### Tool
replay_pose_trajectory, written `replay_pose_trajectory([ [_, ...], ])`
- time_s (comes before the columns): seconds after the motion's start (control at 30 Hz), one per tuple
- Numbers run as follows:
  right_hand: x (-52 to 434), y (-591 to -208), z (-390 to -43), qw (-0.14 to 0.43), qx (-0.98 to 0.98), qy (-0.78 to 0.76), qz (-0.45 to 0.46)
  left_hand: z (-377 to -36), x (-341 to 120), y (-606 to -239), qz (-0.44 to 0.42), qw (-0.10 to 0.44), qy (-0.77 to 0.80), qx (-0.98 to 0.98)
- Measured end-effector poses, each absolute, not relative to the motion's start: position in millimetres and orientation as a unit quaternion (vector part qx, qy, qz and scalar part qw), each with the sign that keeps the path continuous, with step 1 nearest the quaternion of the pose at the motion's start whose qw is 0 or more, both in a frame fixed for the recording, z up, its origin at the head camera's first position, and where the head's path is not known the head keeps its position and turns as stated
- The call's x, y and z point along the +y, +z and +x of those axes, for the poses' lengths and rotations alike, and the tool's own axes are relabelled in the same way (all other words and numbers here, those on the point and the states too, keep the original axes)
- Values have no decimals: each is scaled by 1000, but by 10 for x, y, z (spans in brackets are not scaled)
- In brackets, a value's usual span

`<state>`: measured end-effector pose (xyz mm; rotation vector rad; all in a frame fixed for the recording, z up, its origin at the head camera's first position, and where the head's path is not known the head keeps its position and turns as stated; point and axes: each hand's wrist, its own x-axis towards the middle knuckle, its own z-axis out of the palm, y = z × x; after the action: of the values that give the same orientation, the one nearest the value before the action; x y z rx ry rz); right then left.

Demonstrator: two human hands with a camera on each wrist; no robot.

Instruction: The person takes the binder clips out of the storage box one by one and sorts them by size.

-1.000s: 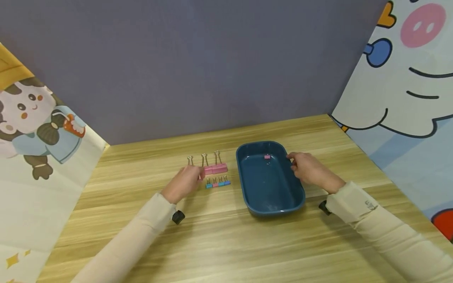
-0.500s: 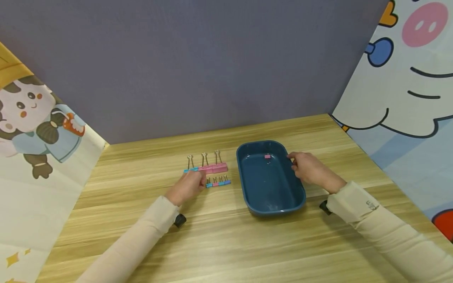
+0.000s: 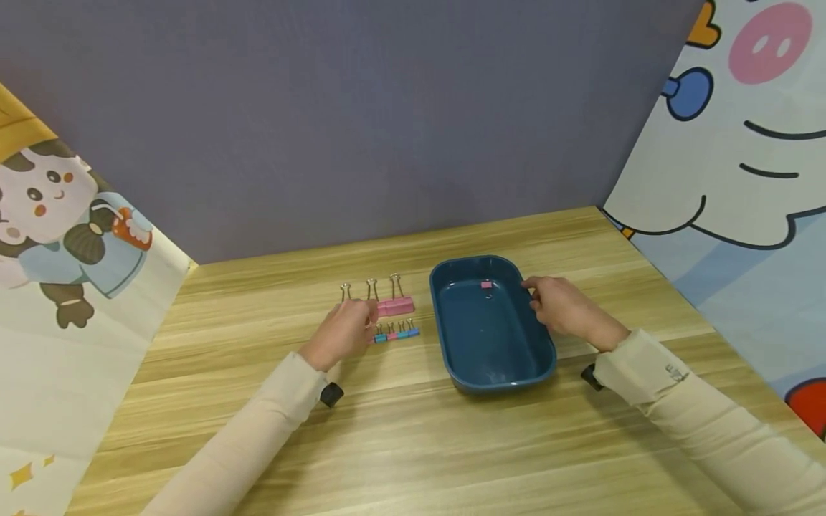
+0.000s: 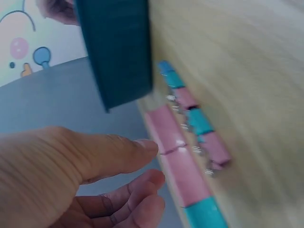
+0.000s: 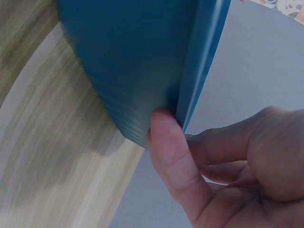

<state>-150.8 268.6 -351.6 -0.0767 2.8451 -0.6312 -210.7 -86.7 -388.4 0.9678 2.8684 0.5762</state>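
Note:
My left hand (image 3: 345, 331) hovers by two rows of binder clips, its thumb and fingers parted with nothing between them in the left wrist view. Small clips (image 3: 401, 335) in pink, teal and blue form the nearer row, with a pink small clip (image 4: 216, 148) at its left end. Behind it stand large pink clips (image 3: 395, 307), handles up; a large teal clip (image 4: 207, 213) continues that row, hidden by the hand in the head view. My right hand (image 3: 558, 307) pinches the right rim of a dark blue plastic bin (image 3: 500, 388), thumb outside.
Inside the bin, near its far end, lies a small pink clip (image 3: 486, 284). A grey panel (image 3: 387, 129) rises behind the wooden table (image 3: 419, 444). Printed cartoon panels stand on the left and right.
My left hand has come from over the large row toward the small row and let go of a pink small clip at its left end. The right hand stays on the rim.

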Motion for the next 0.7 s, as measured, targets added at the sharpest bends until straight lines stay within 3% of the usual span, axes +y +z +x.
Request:
replay_pose_trajectory([
  [0.4, 2699, -3534, -1515, 112, 968, -223, -27, -2097, -554, -3589, 328, 0, 179, 928],
  [0.7, 2675, -3535, -1506, 105, 969, -221, -29, -2112, -171, -3375, 339, 13, 210, 917],
])
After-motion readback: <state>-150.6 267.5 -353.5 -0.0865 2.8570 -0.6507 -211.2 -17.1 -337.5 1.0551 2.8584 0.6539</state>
